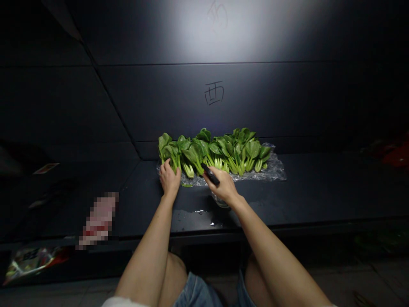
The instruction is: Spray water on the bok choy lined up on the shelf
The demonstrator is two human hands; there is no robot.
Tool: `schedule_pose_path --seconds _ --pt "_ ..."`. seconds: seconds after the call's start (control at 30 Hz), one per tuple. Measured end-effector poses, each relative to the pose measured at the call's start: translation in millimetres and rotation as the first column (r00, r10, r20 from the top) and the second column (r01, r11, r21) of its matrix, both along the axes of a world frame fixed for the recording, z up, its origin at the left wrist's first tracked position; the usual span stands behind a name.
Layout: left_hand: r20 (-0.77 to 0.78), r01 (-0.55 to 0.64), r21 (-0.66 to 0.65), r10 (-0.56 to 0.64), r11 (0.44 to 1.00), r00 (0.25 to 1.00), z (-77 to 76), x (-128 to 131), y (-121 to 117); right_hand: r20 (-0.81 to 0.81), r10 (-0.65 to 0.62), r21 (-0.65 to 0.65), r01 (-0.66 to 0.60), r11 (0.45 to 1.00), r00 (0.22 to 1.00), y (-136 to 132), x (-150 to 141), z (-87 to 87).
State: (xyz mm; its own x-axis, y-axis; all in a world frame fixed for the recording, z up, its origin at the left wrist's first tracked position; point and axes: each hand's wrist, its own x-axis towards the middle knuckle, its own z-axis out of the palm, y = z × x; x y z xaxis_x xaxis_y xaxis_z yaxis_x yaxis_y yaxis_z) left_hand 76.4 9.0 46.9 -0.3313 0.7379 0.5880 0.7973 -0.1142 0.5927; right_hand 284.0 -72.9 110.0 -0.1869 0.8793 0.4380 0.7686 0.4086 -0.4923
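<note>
Head camera view: the left hand (pixel 168 179) closes around pale stems of leafy green bok choy (pixel 220 151), lined up on crinkled clear plastic film (pixel 274 169) atop a dark flat counter (pixel 313 187), while the right hand (pixel 223 185) grips a slim black handle (pixel 210 174).

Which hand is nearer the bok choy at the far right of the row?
Right: the right hand is below and left of that bok choy; the left hand is farther off, at the row's other end.

A dark shelf (pixel 319 192), water spots (pixel 201 212) near its front edge, crinkled clear plastic (pixel 275 168) spread beneath bok choy (pixel 204 151); a blurred packet (pixel 97 219) lay leftward.
</note>
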Motion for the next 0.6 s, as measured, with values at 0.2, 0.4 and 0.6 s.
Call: schedule_pose_path --seconds 0.2,0.4,0.6 --pt "0.005 -0.002 0.006 0.002 1.0 1.0 -2.3 -0.8 0.5 0.047 -0.023 -0.038 0.025 0.999 0.999 -0.6 -1.7 3.0" --pt "0.005 -0.001 -0.018 0.001 1.0 1.0 -1.8 0.1 -2.0 0.129 -0.005 -0.082 0.015 0.997 0.992 -6.9 -6.9 11.0" --pt "-0.015 0.003 -0.025 -0.003 1.0 1.0 -0.8 1.9 -5.1 0.119 0.096 -0.047 -0.09 0.995 0.988 -7.6 -13.5 10.2"
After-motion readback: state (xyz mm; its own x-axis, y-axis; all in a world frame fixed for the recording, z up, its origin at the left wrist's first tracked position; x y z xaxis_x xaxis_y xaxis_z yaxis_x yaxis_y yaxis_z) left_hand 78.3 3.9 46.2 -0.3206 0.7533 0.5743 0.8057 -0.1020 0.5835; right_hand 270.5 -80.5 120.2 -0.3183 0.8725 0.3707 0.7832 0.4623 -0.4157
